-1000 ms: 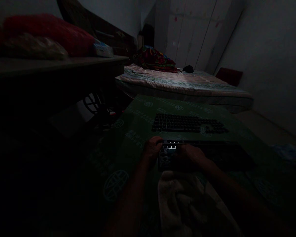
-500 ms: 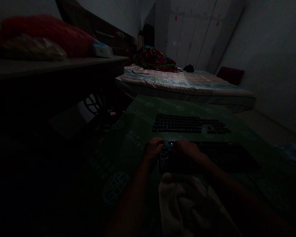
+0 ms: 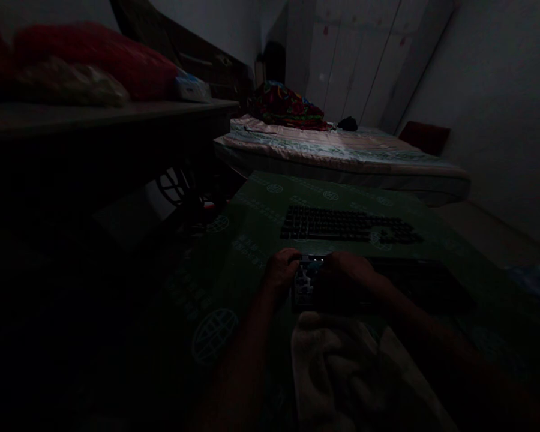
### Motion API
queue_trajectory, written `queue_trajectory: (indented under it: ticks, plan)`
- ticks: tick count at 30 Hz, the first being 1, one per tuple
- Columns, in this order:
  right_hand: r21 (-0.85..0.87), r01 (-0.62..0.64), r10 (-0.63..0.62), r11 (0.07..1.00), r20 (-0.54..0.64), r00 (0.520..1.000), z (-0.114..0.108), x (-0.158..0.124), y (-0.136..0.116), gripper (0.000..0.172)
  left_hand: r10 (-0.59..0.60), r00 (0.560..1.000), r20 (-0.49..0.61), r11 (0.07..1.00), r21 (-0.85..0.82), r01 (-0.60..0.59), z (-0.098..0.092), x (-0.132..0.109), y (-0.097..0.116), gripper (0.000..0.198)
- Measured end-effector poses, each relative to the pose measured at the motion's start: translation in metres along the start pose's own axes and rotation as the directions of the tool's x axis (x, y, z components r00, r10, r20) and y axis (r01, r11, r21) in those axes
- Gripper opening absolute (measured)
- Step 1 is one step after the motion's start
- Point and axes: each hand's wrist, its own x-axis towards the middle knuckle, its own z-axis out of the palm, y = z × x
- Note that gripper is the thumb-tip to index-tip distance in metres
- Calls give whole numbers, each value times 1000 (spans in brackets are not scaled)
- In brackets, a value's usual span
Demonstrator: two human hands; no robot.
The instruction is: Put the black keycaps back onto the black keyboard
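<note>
A black keyboard base [image 3: 425,282] lies lengthwise on the green table in front of me, its left end bared to pale, dotted rows. My left hand [image 3: 282,269] is closed round the upper left corner of that base. Over the base's left part, my right hand [image 3: 348,273] is curled with fingers down. A small teal piece shows at its fingertips; what it is stays too dark to tell. Behind the base, black keycaps [image 3: 342,223] are laid out in keyboard order, with the table print showing between some. A crumpled light cloth [image 3: 328,372] lies nearest me.
The green table covering [image 3: 247,210] has printed globes. Beyond it stands a bed [image 3: 364,147] with a bundled red blanket [image 3: 290,105]. At left, a raised desk [image 3: 198,111] bears red bags [image 3: 99,57] and a tissue pack [image 3: 192,89]. The room is very dim.
My right hand has shifted slightly within the base's left end, showing more of the pale rows. My left hand keeps its hold on the corner. The whole view has moved a little.
</note>
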Motion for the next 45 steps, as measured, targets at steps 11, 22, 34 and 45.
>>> queue_trajectory:
  ticks: [11,22,34,45]
  plan:
    - [-33,-13,12,999,-23,1000,-4,-8,-1,37,3,1000,4,1000,-11,-3,0,0,0,19]
    - [-151,94,-116,984,-144,983,3,-8,-29,27,21,1000,13,1000,-11,-20,-2,-1,2,20]
    - [-139,192,-210,972,-134,968,4,-18,-43,28,20,1000,11,1000,20,-20,-2,4,-4,23]
    - [-6,22,-21,1000,4,1000,3,-21,0,33,29,1000,0,999,18,-29,-4,3,-6,23]
